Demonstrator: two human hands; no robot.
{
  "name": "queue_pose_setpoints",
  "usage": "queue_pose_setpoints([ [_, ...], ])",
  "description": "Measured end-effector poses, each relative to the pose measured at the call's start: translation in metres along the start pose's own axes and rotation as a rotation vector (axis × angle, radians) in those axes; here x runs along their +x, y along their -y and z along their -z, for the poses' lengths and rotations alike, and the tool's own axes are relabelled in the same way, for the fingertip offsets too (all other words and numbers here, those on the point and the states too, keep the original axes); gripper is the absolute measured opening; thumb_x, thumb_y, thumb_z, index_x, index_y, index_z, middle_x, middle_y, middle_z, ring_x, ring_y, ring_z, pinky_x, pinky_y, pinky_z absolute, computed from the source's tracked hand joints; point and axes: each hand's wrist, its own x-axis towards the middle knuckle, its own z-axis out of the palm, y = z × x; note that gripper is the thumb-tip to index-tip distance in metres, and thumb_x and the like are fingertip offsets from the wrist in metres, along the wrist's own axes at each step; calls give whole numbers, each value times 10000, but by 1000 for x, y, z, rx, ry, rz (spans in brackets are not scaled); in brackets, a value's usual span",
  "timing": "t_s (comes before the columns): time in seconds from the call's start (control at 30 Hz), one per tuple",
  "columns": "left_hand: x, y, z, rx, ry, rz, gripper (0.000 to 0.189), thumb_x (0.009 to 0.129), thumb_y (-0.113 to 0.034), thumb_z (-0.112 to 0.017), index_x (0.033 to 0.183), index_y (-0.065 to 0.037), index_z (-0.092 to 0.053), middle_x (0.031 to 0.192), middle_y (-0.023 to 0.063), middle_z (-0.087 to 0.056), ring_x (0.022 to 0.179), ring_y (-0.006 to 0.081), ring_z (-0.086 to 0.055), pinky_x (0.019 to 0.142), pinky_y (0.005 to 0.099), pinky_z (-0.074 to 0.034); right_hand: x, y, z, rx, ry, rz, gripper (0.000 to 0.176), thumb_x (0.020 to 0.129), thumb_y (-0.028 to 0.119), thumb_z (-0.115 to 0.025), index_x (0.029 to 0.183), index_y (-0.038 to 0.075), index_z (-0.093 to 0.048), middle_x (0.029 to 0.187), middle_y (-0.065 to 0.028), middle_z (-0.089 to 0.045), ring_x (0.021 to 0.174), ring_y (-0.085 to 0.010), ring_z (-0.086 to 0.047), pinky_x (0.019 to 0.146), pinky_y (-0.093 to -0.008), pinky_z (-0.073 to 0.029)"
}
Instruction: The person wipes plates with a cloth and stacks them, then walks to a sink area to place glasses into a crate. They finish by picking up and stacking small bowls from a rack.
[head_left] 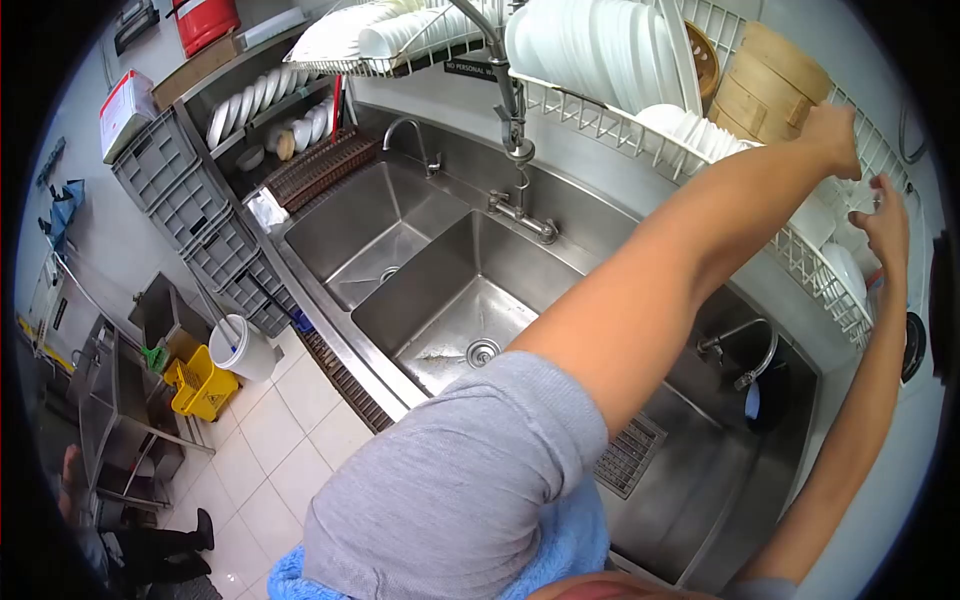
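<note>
My left hand [832,142] reaches across to the rack on the upper right, close beside a round bamboo steamer [768,82]. Its fingers are mostly turned out of sight, so any grip is hidden. Just below it, my right hand [886,228] is raised at the rack's right end with thumb and fingers apart. Pale dishes [815,222] stand in the rack next to that hand; whether it touches them I cannot make out. The white wire rack [800,262] also carries a row of large white plates [595,50] and smaller white dishes [690,132].
Below the rack are steel sinks [455,300], a spray faucet [518,150] and a curved tap [765,350]. Grey crates [190,200] stack at left, near a white bucket [243,348] and yellow mop bucket [203,382]. Another person's dark-clad leg [160,555] shows at lower left.
</note>
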Motion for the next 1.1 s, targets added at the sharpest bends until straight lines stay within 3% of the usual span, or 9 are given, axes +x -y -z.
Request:
queue_pose_setpoints([
  [0.03,-6,-3,5,-72,-122,-16,708,500,-305,-892,1067,13,-610,1094,236,-613,1070,327,-595,921,352,-497,2,-22,-7,-79,-163,166,616,560,136,-787,1117,71,-532,956,-163,-613,669,-242,-612,553,-338,-493],
  [0.17,-14,-11,17,-398,-262,-7,729,481,-271,-902,1065,27,-586,1094,264,-599,1013,358,-616,870,348,-520,-22,3,27,48,-275,-422,606,746,268,-760,1251,36,-520,1048,-179,-613,874,-253,-656,674,-329,-549],
  [0.27,-35,-19,30,-759,-476,-27,715,488,-95,-866,1086,-13,-483,1000,194,-585,850,314,-627,760,399,-565,-41,-29,31,802,-653,-467,506,847,207,-671,1222,-86,-496,1192,-230,-542,1038,-325,-609,790,-359,-572],
  [0.37,-114,-38,88,-1378,-219,53,505,711,-164,-766,1105,9,-502,1009,145,-549,961,265,-614,771,392,-522,-99,0,72,1430,-798,-423,439,876,62,-602,1225,-151,-441,1286,-274,-444,1122,-396,-536,913,-407,-538],
  [0.6,-257,-11,112,-1632,309,11,512,958,-349,-512,1359,-52,-398,1422,344,-266,1287,499,-336,1071,576,-347,-311,181,83,1483,-923,-432,261,858,121,-607,1074,9,-510,959,-181,-634,885,-315,-632,723,-381,-540],
  [0.63,-284,-22,113,-1653,397,43,548,955,-358,-511,1381,-46,-364,1416,410,-208,1333,543,-236,1097,576,-303,-353,223,93,1704,-1010,-445,385,860,222,-645,1155,24,-497,1149,-254,-593,1080,-448,-572,815,-486,-514],
  [0.7,-332,-32,107,-1773,585,251,599,939,-312,-548,1422,-43,-318,1445,401,-143,1351,537,-183,1112,582,-268,-418,292,107,1503,-1095,-612,500,842,206,-680,1270,120,-435,1116,-217,-616,1046,-399,-612,661,-454,-560],
  [0.9,-473,-43,68,-1840,1412,484,591,908,-251,-595,1384,-17,-334,1360,338,-372,1211,496,-450,783,414,-611,-604,489,134,1300,-1336,-1102,543,833,115,-697,1292,89,-407,1123,-189,-598,960,-309,-661,636,-371,-547],
  [1.1,-656,-130,113,-1356,1886,257,503,871,-129,-637,1308,-70,-394,1224,276,-535,1039,415,-612,768,434,-571,-773,696,174,702,-1697,-1426,457,850,148,-659,1259,106,-459,1172,-160,-595,1030,-294,-636,667,-353,-541],
])
